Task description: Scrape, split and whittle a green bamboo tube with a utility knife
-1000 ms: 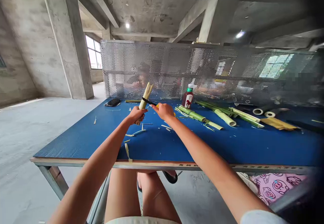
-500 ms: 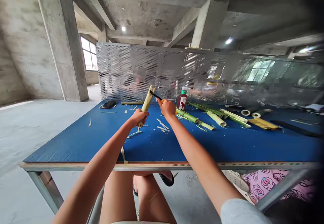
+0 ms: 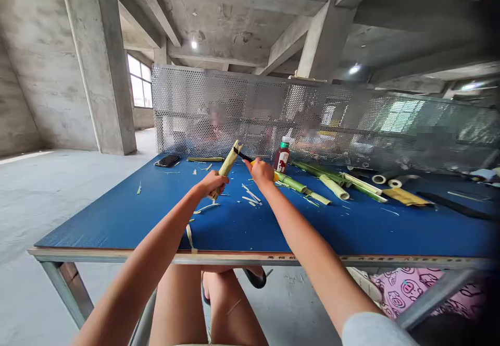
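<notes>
Your left hand (image 3: 213, 184) is clamped around a pale bamboo stalk (image 3: 228, 164), which stands tilted just ahead of it. Your right hand (image 3: 261, 173), a little apart, closes on a yellow-handled knife (image 3: 253, 162), its dark blade at the stalk's split top, though contact is hard to confirm from here. The stalk looks stripped of green skin; peeled strips (image 3: 250, 195) lie on the blue surface (image 3: 117, 226) near your hands, while bamboo lengths (image 3: 291, 182) right of them keep patches of green.

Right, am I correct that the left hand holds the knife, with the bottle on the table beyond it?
Not quite: the head view shows the knife in the right hand, not the left; the bottle is on the table beyond it.
</notes>
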### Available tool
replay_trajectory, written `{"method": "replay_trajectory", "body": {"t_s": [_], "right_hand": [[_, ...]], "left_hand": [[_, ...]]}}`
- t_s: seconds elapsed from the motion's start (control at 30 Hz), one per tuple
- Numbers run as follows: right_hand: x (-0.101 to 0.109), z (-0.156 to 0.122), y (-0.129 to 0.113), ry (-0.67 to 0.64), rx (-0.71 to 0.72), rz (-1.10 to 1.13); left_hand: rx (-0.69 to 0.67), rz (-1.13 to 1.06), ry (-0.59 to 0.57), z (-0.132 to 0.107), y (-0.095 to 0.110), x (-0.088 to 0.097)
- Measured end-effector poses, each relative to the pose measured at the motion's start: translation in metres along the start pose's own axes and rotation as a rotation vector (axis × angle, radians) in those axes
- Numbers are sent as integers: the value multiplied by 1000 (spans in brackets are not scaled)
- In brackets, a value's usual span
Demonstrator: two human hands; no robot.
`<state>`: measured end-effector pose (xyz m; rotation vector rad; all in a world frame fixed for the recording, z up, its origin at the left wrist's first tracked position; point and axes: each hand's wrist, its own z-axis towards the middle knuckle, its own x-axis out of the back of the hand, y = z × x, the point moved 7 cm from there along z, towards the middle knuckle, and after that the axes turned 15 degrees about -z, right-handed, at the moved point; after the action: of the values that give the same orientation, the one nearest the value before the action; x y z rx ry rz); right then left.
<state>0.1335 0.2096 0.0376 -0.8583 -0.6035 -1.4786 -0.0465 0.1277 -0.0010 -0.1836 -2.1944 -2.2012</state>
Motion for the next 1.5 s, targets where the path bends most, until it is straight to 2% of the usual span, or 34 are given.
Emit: {"method": "replay_trajectory", "body": {"t_s": [0.07,0.13,0.2,0.23,0.27,0.33,0.43,0.5,0.6,0.77,0.93,1.1,1.3,1.5], "right_hand": [[-17,8,39,-127,-205,36],[-26,15,71,-165,-307,34],[-26,18,91,-143,-415,66],[-22,20,90,-103,-419,90],[-15,21,83,-50,-396,112],[4,20,49,65,-230,144],[29,0,-25,148,207,107],[37,-20,-61,159,418,40],[34,-41,-85,137,531,-48],[13,-49,-85,70,495,-94],[7,-36,-68,87,385,-120],[15,-8,-38,132,155,-73],[17,4,-29,164,141,-79],[11,6,-39,103,127,-80]], "left_hand": [[37,82,-70,-3,-6,-8],[48,116,-114,-3,-10,-12],[35,76,-58,0,-10,-5],[15,39,-8,2,-9,1],[-3,0,27,3,-8,6],[-37,-75,44,6,-6,14],[-80,-140,42,7,-3,23],[-95,-164,45,6,-2,28],[-112,-176,59,6,-1,36],[-153,-1,128,10,-1,47],[-168,123,143,12,-3,37],[-174,115,94,9,2,17],[-145,56,92,9,3,8],[-107,-2,85,12,2,1]]}}
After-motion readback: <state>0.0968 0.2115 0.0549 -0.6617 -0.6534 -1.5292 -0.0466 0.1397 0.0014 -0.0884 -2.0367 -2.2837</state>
